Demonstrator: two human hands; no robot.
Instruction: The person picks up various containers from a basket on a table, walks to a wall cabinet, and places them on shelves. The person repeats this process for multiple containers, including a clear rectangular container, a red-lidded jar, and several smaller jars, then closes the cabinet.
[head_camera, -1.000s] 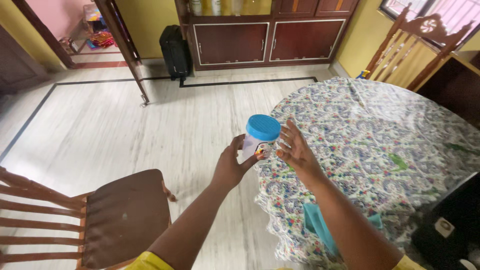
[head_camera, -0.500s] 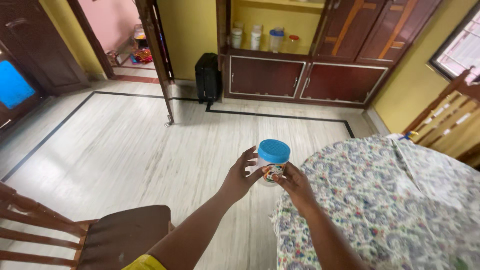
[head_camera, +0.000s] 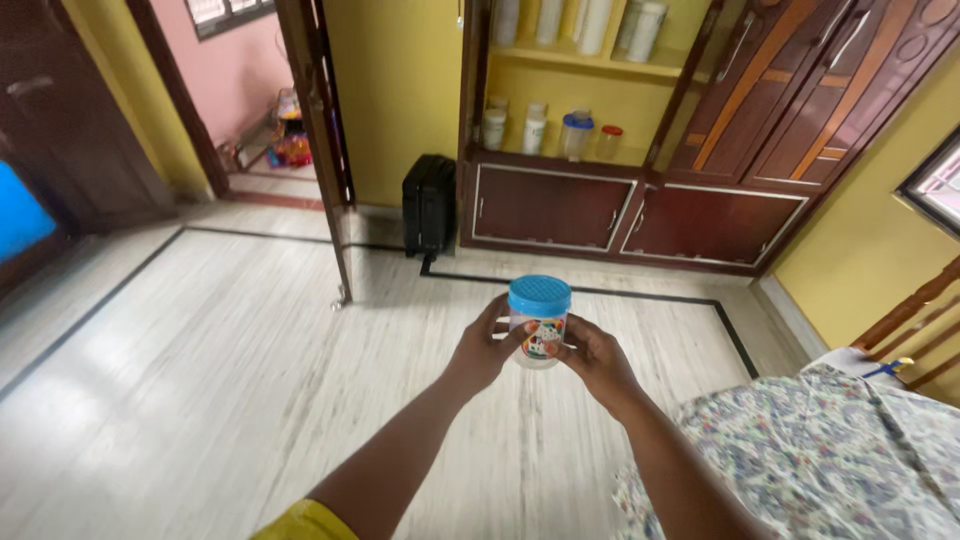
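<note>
1. A small clear jar (head_camera: 539, 335) with a blue lid (head_camera: 539, 295) and a colourful printed label was held upright in mid-air, above the pale striped floor (head_camera: 200, 380) and well clear of anything that could carry it.
2. The left hand (head_camera: 482, 350) pressed against the jar's left side, its fingers curled round the body below the lid; its grip was closed on the jar.
3. The right hand (head_camera: 597, 358) met the jar from the right, thumb and fingertips on the labelled wall, so its grip was also closed on the jar.
4. Both forearms reached forward from the bottom of the view, with a yellow sleeve (head_camera: 305, 522) showing at the left arm.
5. A table (head_camera: 830, 470) covered by a floral cloth sat at the lower right, near the right forearm but apart from the jar.
6. Straight ahead stood a dark wooden cupboard (head_camera: 640, 215) with closed lower doors and an open yellow shelf (head_camera: 560, 150) carrying several jars and bottles.
7. A black suitcase (head_camera: 428, 205) stood upright on the floor just beside the cupboard's left end.
8. A wooden door (head_camera: 320, 140) stood open to the left, with a pink-walled room behind it.
9. Part of a wooden chair (head_camera: 915, 315) showed at the right edge, by the yellow wall.
</note>
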